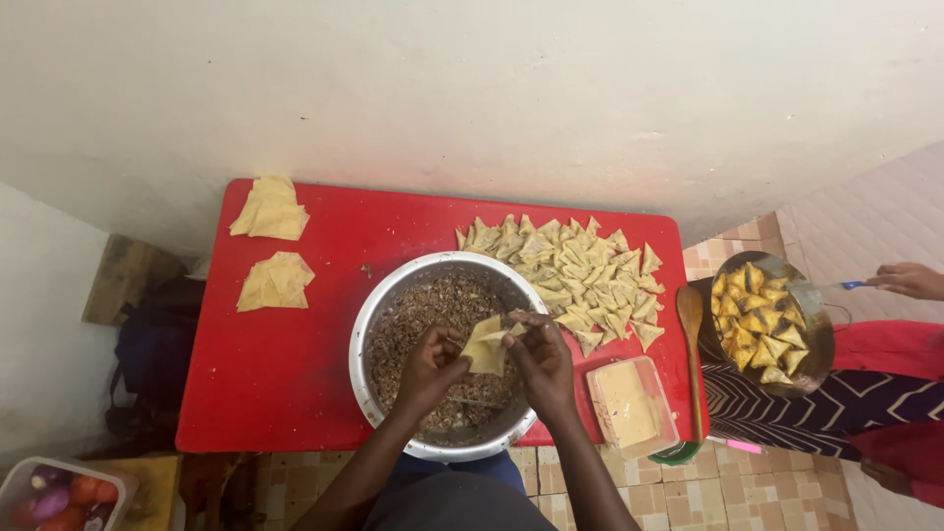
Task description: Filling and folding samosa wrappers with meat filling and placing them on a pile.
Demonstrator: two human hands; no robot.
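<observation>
Both my hands hold one pale pastry sheet (486, 346) folded into a cone, above a large metal bowl (385, 291) of brown minced filling (423, 313). My left hand (431, 366) grips its lower left side. My right hand (542, 360) pinches its upper right edge. The bowl stands on a red table (285, 364).
Several folded raw triangles (575, 270) lie on the table behind the bowl. Two stacks of pastry sheets (270, 208) (276, 282) sit at the left. A clear tub of pale paste (629, 405) is at the right. Another person's hand (910, 280) holds a pan of fried triangles (759, 323); a wooden spoon (692, 344) lies beside it.
</observation>
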